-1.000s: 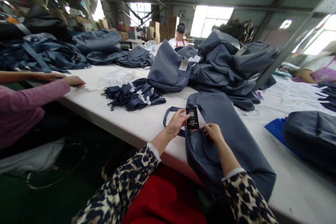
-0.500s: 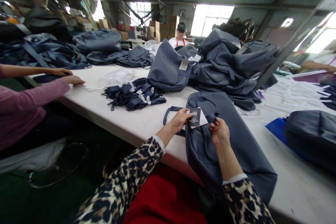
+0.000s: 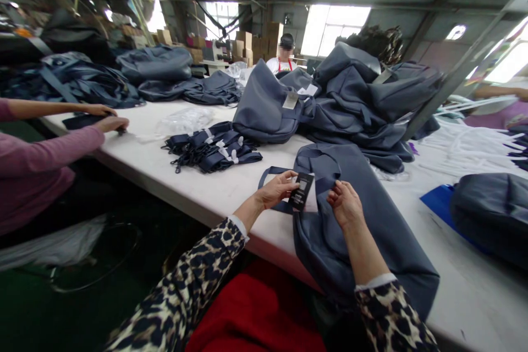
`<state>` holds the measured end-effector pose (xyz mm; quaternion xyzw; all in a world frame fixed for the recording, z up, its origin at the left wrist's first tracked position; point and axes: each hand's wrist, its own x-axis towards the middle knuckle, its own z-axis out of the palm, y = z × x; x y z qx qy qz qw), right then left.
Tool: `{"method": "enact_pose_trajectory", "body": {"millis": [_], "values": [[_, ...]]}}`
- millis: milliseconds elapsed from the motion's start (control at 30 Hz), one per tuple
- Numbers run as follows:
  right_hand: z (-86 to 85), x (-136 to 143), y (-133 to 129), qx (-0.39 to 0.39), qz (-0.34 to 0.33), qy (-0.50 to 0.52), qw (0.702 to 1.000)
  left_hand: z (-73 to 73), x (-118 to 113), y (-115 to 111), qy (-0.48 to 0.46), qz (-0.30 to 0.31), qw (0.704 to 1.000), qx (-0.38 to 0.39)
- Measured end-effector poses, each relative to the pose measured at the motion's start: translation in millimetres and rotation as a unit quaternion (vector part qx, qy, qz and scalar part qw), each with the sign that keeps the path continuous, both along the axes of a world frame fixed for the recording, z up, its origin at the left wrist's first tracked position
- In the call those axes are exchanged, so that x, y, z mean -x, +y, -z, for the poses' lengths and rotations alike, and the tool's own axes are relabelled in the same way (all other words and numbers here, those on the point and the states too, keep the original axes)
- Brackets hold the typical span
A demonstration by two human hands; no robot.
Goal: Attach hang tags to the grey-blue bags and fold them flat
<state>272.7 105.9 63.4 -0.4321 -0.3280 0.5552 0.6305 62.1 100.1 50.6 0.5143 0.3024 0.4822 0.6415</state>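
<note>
A dark blue-grey bag point(image 3: 383, 231) lies flat on the table in front of me, its handle point(image 3: 334, 165) looped near the top. My left hand point(image 3: 277, 189) is closed on a black hang tag point(image 3: 302, 190) with pale print, held over the bag's left edge. Behind it shows a white card point(image 3: 311, 202). At the handle's right side, my right hand point(image 3: 346, 203) has its fingertips pinched together; what is between them is too small to make out. A dark blue strap point(image 3: 268, 176) curves out beside my left hand.
Bundled dark straps point(image 3: 214, 146) lie left of the bag on the white table point(image 3: 198, 187). Behind stands another bag point(image 3: 264, 104) beside a heaped pile of bags point(image 3: 350, 104). A co-worker's hands point(image 3: 109, 118) are at the left edge. White strips point(image 3: 474, 140) lie right.
The black hang tag has turned and tilted in my left hand, so more of its dark face shows. My right hand has shifted slightly, its fingertips drawn closer together. The bag stays in place.
</note>
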Motion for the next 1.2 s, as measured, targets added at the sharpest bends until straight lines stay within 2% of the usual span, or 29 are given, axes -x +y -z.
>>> {"method": "enact_pose_trajectory", "body": {"millis": [100,167,267,433,567,667,800,933,1033,1200], "values": [[-6.8,-3.3,1.0,0.004,-0.032,-0.043,0.999,-21.2,-21.7,1.9,0.119,0.035,0.990,-0.074],[-7.7,-6.8,-0.9,0.007,-0.046,-0.079,0.996,-29.9,-37.2,1.1,0.207,0.014,0.969,-0.136],[-5.5,-14.3,-9.4,0.012,-0.074,-0.152,0.986,-32.2,-55.1,-2.1,0.288,-0.036,0.938,-0.191],[2.0,-35.7,-22.8,0.011,-0.131,-0.294,0.947,-20.5,-63.0,-5.9,0.330,-0.074,0.913,-0.226],[12.0,-63.6,-23.0,0.044,-0.101,-0.408,0.906,-7.6,-55.5,-5.9,0.353,-0.183,0.890,-0.223],[19.9,-80.2,-20.6,0.082,-0.096,-0.479,0.868,2.0,-49.9,-4.8,0.386,-0.211,0.874,-0.206],[23.3,-87.8,-18.6,0.097,-0.099,-0.537,0.832,10.5,-45.0,-2.0,0.388,-0.201,0.877,-0.202],[19.6,-91.2,-21.0,0.092,-0.079,-0.577,0.808,17.3,-35.5,4.1,0.365,-0.239,0.884,-0.171],[17.1,-93.8,-23.3,0.088,-0.102,-0.631,0.764,25.2,-31.0,9.3,0.352,-0.263,0.887,-0.141],[7.0,-88.1,-25.1,0.088,-0.142,-0.724,0.670,38.2,-39.9,9.9,0.339,-0.285,0.889,-0.116]]}}
